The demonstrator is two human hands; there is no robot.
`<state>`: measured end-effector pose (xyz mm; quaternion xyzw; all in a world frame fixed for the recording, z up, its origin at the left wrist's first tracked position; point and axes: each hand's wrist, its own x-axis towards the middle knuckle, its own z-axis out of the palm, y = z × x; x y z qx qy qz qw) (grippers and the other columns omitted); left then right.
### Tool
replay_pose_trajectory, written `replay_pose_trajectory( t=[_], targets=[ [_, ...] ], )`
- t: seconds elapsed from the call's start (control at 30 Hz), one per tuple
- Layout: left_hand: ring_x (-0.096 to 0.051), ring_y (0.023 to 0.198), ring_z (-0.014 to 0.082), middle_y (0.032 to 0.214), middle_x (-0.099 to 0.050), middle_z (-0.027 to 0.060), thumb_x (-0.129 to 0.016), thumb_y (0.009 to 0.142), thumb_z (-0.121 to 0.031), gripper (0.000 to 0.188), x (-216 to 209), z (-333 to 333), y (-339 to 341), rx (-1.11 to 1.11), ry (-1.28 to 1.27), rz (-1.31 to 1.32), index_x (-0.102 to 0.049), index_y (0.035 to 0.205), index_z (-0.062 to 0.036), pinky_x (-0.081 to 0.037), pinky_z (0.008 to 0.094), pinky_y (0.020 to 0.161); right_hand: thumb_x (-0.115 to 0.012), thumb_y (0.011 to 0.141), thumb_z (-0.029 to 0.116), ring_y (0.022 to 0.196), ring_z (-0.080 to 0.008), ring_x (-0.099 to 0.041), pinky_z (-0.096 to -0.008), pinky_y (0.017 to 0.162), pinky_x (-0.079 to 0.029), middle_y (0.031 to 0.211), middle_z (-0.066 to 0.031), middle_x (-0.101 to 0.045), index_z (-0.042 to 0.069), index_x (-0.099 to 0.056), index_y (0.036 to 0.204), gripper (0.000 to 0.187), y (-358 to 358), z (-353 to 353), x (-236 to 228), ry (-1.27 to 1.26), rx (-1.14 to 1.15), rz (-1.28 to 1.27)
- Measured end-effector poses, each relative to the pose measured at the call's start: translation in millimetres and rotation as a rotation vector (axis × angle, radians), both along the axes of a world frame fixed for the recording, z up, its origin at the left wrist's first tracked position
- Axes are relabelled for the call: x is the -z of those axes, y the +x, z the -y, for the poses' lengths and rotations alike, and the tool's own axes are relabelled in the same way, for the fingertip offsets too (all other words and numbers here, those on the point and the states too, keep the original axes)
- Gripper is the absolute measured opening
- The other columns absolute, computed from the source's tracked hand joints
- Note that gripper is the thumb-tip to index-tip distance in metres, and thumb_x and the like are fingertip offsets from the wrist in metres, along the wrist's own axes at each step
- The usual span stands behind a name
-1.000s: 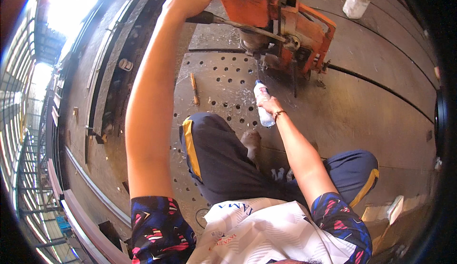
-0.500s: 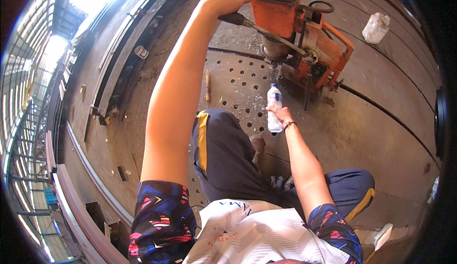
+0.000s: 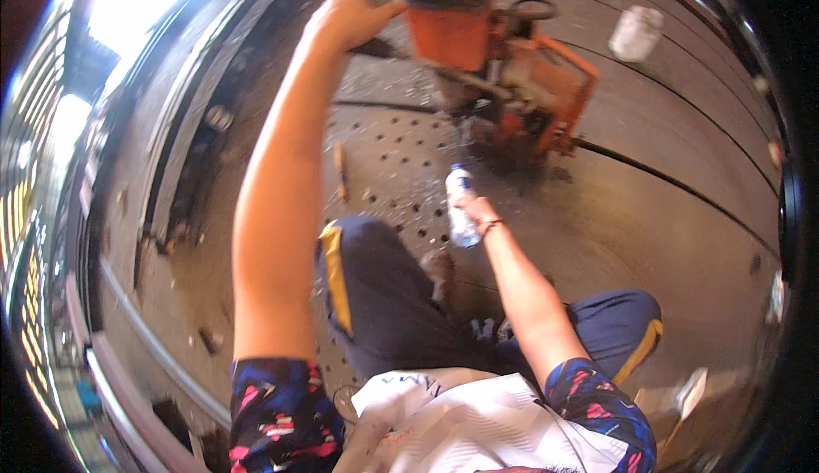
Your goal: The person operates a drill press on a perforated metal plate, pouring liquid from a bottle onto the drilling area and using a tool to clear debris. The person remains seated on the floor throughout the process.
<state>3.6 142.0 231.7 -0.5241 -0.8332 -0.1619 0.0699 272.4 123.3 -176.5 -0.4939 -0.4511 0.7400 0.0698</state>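
Observation:
An orange magnetic drill press with a black top stands on a steel plate. My left hand, arm stretched out, is closed round the black grip of its feed lever, with the thumb reaching toward the motor housing. In my right hand is a clear plastic bottle with a blue cap, tilted with the cap toward the drill's lower end. Several drilled holes and pale metal chips lie around the bit, which is blurred.
A whitish plastic jug stands right of the drill. A dark cable crosses the plate. A thin brown stick lies near my left knee. Steel beams and a small white cup are at the left.
The whole view has shifted and blurred, so the drill and both hands appear further left. Both hands keep their holds; the bottle leans a little more to the left.

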Motion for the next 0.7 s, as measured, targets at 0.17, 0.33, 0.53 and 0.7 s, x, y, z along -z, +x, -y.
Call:
replay_pose_trajectory(
  t=[0.17, 0.33, 0.53, 0.7],
  targets=[
    [-0.065, 0.072, 0.0330, 0.075, -0.066, 0.0229, -0.056, 0.081, -0.066, 0.072, -22.4, -6.8, 39.5, 0.192, -0.287, 0.102, -0.069, 0.085, 0.0047, -0.048, 0.0458, 0.072, -0.080, 0.064, 0.010, 0.081, -0.0169, -0.065, -0.0355, 0.073, -0.053, 0.090, -0.0044, -0.070, 0.007, -0.072, 0.096, 0.033, 7.5, -6.0, 9.8, 0.113, 0.050, -0.180],
    [-0.066, 0.071, 0.0262, 0.074, -0.067, 0.0175, -0.059, 0.083, -0.059, 0.067, -54.8, -21.9, 64.6, 0.174, -0.440, 0.164, -0.068, 0.090, 0.0073, -0.049, 0.0385, 0.070, -0.072, 0.071, 0.044, 0.083, -0.0239, -0.066, -0.0359, 0.076, -0.052, 0.093, -0.0072, -0.071, 0.017, -0.069, 0.103, 0.042, 17.2, -21.6, 1.3, 0.591, -0.390, 0.233],
    [-0.062, 0.045, 0.0209, 0.056, -0.062, 0.0137, -0.058, 0.088, -0.055, 0.063, -48.7, -18.4, 51.6, 0.066, -0.494, 0.338, -0.064, 0.077, 0.0066, -0.046, 0.0327, 0.044, -0.073, 0.071, 0.040, 0.096, -0.0274, -0.065, -0.0384, 0.082, -0.051, 0.106, -0.0128, -0.068, 0.014, -0.067, 0.112, 0.049, 30.9, -5.5, -74.8, 0.315, -0.353, 0.289],
    [-0.062, 0.044, 0.0215, 0.055, -0.060, 0.0137, -0.060, 0.087, -0.053, 0.062, -41.9, -21.5, 40.8, 0.122, -0.409, 0.344, -0.063, 0.077, 0.0080, -0.047, 0.0336, 0.043, -0.074, 0.074, 0.039, 0.097, -0.0268, -0.065, -0.0386, 0.082, -0.050, 0.106, -0.0123, -0.068, 0.013, -0.066, 0.114, 0.048, 27.0, -4.9, -66.5, 0.320, -0.361, 0.349]
  ],
)
